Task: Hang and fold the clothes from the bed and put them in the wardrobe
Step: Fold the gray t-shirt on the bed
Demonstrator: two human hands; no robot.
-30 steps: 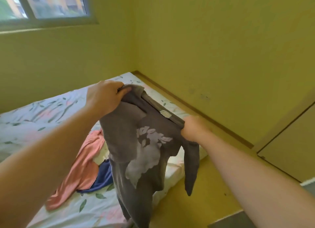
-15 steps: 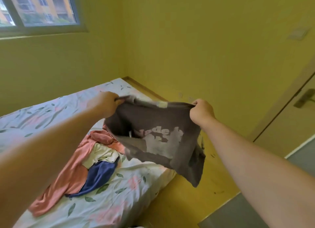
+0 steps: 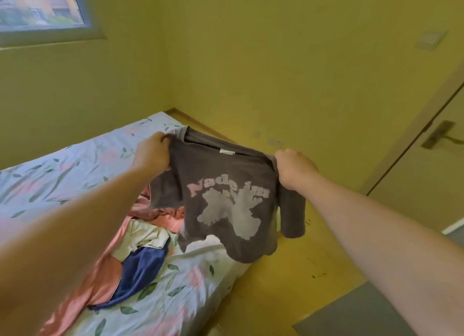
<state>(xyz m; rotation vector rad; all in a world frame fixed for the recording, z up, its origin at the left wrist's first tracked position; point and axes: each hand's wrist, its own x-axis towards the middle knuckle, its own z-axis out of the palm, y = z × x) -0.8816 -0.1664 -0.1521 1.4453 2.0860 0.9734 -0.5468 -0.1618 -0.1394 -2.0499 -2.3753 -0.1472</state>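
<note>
Grey T-shirt: matt knit cloth, chalky printed lettering. Pink garment: satin-like sheen. Bed sheet: smooth printed cotton-like cloth. Door handle: dull metal. Walls: matt paint.

Both hands hold a grey T-shirt spread by its shoulders above the bed: left hand, right hand. Pink, cream and blue clothes lie below.

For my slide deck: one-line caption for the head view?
Left hand and right hand hold a grey shirt spread above the bed.
</note>
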